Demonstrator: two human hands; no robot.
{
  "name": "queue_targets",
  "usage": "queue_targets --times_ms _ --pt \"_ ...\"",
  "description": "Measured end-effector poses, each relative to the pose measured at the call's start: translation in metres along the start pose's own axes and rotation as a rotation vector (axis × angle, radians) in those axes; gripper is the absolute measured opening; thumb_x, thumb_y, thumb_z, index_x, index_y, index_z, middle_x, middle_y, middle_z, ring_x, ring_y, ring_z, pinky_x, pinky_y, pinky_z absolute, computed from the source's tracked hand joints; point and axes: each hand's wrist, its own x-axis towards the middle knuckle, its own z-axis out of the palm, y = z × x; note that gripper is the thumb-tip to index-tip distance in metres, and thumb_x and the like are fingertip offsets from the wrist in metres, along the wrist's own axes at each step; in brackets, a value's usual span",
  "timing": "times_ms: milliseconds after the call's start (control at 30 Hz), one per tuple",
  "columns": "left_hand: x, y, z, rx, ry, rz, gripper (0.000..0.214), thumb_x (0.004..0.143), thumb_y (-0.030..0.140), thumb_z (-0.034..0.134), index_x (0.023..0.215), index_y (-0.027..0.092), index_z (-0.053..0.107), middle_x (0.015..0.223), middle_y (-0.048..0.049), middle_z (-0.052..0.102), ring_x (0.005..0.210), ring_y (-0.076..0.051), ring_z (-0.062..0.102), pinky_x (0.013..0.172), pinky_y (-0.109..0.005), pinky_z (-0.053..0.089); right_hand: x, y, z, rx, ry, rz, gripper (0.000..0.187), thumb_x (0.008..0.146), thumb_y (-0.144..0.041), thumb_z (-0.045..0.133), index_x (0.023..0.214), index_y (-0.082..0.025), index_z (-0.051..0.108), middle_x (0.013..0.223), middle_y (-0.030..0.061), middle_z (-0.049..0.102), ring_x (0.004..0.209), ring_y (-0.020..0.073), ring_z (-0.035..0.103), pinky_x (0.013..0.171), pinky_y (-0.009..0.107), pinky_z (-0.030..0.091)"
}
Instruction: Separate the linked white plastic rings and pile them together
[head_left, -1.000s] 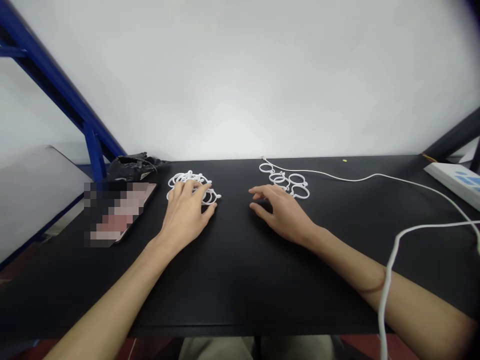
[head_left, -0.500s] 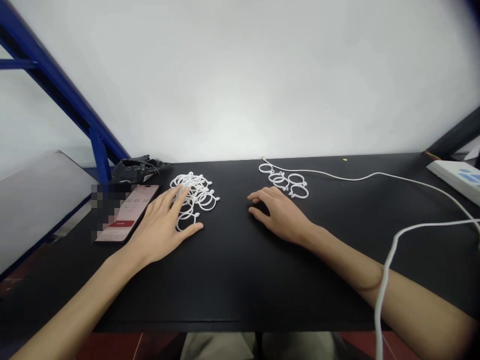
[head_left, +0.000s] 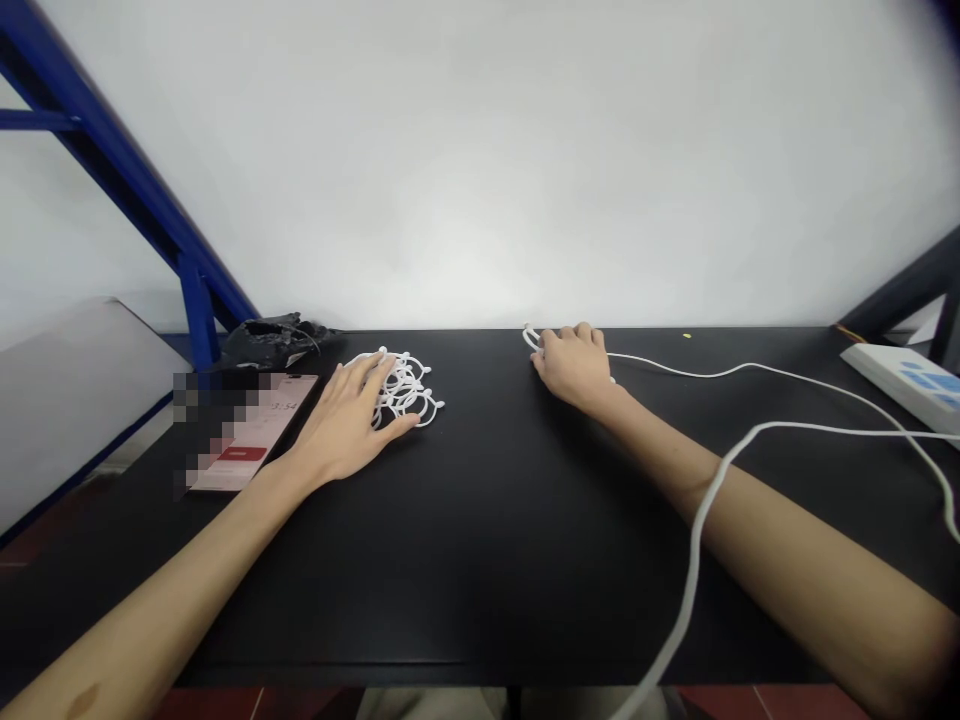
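Note:
My left hand (head_left: pixel 341 425) lies open on the left side of a pile of thin white plastic rings (head_left: pixel 421 408), each with a small tab. Its fingers reach over the pile and its thumb is spread, covering part of the rings. Farther back on the right, my right hand (head_left: pixel 574 365) is closed, with its fingers curled down over a smaller group of white rings (head_left: pixel 528 336). Only bits of that group peek out at the hand's edges; its fingertips are hidden beneath it.
On the black table (head_left: pixel 465 560), a phone with a timer screen (head_left: pixel 255 430) lies left of my left hand. Behind it sits a crumpled black bag (head_left: pixel 270 340). A white cable (head_left: pixel 697 540) crosses my right forearm; a white box (head_left: pixel 904 375) stands at the right.
My right hand has moved back and right onto the smaller group of rings, curling its fingers and covering most of them. My left hand has moved slightly forward and right over the pile.

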Motion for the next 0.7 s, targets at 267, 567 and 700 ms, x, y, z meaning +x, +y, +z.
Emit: queue_targets --times_ms 267,567,700 --pt "-0.004 0.036 -0.014 -0.022 0.184 0.081 0.064 0.091 0.054 0.048 0.141 0.016 0.036 0.143 -0.015 0.043 0.137 -0.034 0.034 0.115 -0.056 0.026 -0.028 -0.019 -0.032 0.208 0.033 -0.387 0.023 0.095 -0.02 0.046 0.104 -0.014 0.065 0.103 0.014 0.065 0.094 0.0266 0.052 0.085 0.041 0.045" --pt "0.013 0.103 -0.001 -0.082 0.193 0.355 0.037 0.094 0.036 0.052 0.125 0.017 0.053 0.113 -0.0079 0.065 0.106 -0.025 0.055 0.101 -0.046 0.04 -0.077 -0.029 -0.044 0.544 0.126 -0.54 0.016 0.096 -0.016 0.046 0.106 -0.019 0.058 0.097 0.0081 0.062 0.088 0.019 0.056 0.078 0.034 0.052" --pt "0.013 0.097 0.003 -0.142 0.251 0.342 0.033 0.092 0.037 0.056 0.12 0.019 0.055 0.109 -0.0068 0.067 0.1 -0.023 0.056 0.093 -0.042 0.044 -0.078 -0.026 -0.042 0.694 0.107 -0.463 0.014 0.094 -0.02 0.053 0.107 -0.02 0.058 0.099 0.0058 0.064 0.091 0.017 0.059 0.08 0.031 0.052"
